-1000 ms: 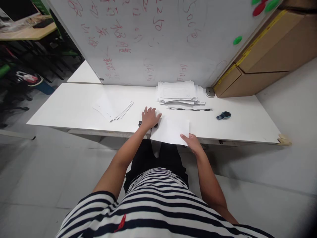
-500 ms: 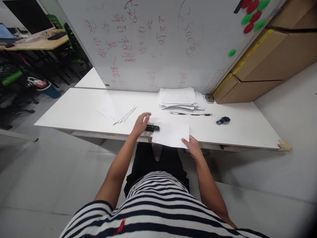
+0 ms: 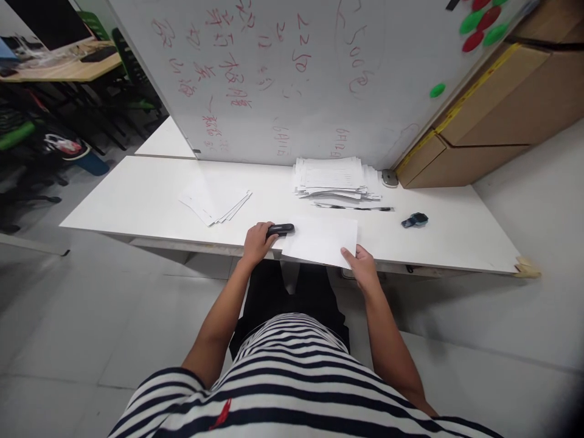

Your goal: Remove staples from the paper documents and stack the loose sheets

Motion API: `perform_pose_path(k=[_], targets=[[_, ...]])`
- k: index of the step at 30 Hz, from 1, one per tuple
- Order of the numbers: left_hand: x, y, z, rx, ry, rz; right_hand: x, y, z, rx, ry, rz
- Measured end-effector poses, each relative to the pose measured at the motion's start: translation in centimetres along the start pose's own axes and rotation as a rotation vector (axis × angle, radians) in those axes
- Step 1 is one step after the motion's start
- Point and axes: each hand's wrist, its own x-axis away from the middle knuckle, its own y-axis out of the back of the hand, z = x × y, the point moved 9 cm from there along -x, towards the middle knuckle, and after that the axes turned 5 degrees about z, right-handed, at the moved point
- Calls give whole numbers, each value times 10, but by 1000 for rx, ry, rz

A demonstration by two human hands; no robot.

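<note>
My left hand (image 3: 257,241) is closed round the near end of a black stapler (image 3: 281,229) that lies on the white table (image 3: 137,198) by the front edge. Just right of the stapler lies a white sheet of paper (image 3: 322,240), partly over the table's edge. My right hand (image 3: 362,265) pinches that sheet's near right corner between thumb and fingers.
A thick stack of printed papers (image 3: 333,178) sits at the back against a whiteboard (image 3: 292,67) with red writing. A pen (image 3: 353,208) lies in front of it. A small fan of sheets (image 3: 214,204) lies to the left, a small dark blue object (image 3: 414,220) to the right. Cardboard boxes (image 3: 483,121) stand at the right.
My left hand has come off the paper's upper left corner, swung left and closed on the stapler. The right hand has kept its hold on the sheet.
</note>
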Motion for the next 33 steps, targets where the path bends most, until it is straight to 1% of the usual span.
perform_pose_path(k=[3, 7, 9, 11, 17, 23, 28, 33], targets=[[2, 0, 0, 4, -3, -13, 6, 16, 6, 10, 8, -68], [1, -1, 2, -2, 14, -16, 19, 45, 23, -24, 48, -179], [1, -1, 2, -9, 21, -12, 25, 55, 31, -85, 75, -206], [1, -2, 2, -9, 19, -18, 28, 59, 36, -127, 96, -206], [1, -1, 2, -1, 1, -39, 23, 56, 35, -84, 79, -175], [2, -1, 3, -6, 2, -42, 22, 48, 36, -176, 71, -128], [1, -2, 4, -4, 13, -39, 21, 48, 32, -64, 88, -151], [1, -3, 4, 1, 10, -43, 21, 47, 27, -52, 76, -146]])
